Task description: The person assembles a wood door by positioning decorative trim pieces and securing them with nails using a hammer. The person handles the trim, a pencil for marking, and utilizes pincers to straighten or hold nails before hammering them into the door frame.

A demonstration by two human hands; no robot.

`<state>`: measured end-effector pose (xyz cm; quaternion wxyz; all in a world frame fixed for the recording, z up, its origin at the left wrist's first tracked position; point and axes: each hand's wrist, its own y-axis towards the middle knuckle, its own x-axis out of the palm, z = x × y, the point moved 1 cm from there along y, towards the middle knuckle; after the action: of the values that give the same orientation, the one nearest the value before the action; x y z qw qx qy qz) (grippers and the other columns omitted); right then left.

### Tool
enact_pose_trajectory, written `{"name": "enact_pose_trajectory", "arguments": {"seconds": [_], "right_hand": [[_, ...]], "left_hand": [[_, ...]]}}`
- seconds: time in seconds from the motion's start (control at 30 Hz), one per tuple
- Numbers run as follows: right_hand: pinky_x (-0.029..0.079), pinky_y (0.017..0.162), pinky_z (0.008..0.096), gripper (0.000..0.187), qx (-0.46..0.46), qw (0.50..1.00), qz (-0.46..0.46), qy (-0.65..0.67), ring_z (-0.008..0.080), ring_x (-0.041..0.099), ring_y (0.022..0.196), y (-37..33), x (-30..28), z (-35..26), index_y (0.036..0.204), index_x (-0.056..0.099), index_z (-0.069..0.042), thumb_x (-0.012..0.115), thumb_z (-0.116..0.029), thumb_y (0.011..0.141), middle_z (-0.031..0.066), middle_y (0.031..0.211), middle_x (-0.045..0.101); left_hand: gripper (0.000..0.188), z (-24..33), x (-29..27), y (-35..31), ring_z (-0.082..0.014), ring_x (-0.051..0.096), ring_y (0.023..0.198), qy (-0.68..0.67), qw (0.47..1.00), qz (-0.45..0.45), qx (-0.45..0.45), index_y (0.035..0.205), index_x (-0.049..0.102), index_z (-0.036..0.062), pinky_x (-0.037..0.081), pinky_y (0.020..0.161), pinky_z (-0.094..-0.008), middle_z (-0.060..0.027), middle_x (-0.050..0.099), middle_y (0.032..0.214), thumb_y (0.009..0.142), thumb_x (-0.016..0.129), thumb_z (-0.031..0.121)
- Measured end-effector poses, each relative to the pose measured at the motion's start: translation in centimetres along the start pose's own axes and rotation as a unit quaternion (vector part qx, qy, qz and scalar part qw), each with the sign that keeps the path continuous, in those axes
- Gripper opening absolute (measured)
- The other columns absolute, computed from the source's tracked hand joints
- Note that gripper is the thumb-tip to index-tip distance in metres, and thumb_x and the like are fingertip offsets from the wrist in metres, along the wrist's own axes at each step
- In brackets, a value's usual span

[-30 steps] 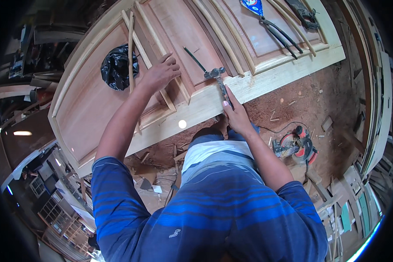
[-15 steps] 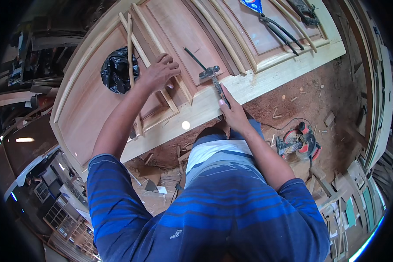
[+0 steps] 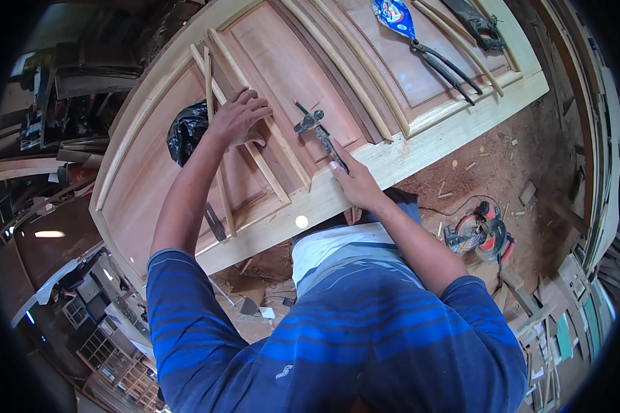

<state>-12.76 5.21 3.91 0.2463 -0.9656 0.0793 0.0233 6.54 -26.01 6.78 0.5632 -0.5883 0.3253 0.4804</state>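
Note:
My right hand grips a hammer by its handle, the metal head held over a recessed panel of a wooden door. A dark pencil lies on that panel, partly behind the hammer head. My left hand is over the door farther left, fingers apart and stretched toward a pale wooden strip; its fingertips appear to touch that strip. Beneath and beside the left wrist are another loose strip and a black plastic bag, partly covered by the arm.
Pincers, a blue packet and a handsaw lie on the door's right part among long strips. A dark tool sits by my left forearm. On the dirt floor stands a red power saw with a cord, among wood scraps.
The hammer and my right hand have moved left, over the panel and nearer my left hand. My left hand has shifted slightly left along the strip. The view has shifted a little.

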Motion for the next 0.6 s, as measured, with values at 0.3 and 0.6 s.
{"name": "enact_pose_trajectory", "arguments": {"seconds": [0.3,0.6], "right_hand": [[0.041,0.125,0.0432,0.064,0.112,0.992,-0.034,0.051,0.0387,0.052,0.153,-1.2,1.8,-2.2,0.174,0.034,-0.021,0.056,-0.027,0.114,0.0274,0.164,0.053],[0.056,0.098,0.0343,0.064,0.072,0.997,0.032,0.020,0.0206,0.067,0.100,-2.3,3.7,-0.2,0.175,0.034,-0.020,0.056,-0.027,0.116,0.0187,0.146,0.067]], "left_hand": [[0.119,3.4,-0.9,0.0,-0.0386,0.042,0.156,-0.087,0.981,-0.085,0.148,0.150,0.054,0.0026,0.020,0.140,-0.0528,-0.0197,0.053,0.158,0.054,0.100,0.057],[0.130,1.4,3.4,-0.1,-0.0395,0.043,0.154,-0.049,0.976,-0.041,0.210,0.151,0.049,0.0041,0.024,0.139,-0.0512,-0.0172,0.052,0.155,0.047,0.100,0.063]]}}
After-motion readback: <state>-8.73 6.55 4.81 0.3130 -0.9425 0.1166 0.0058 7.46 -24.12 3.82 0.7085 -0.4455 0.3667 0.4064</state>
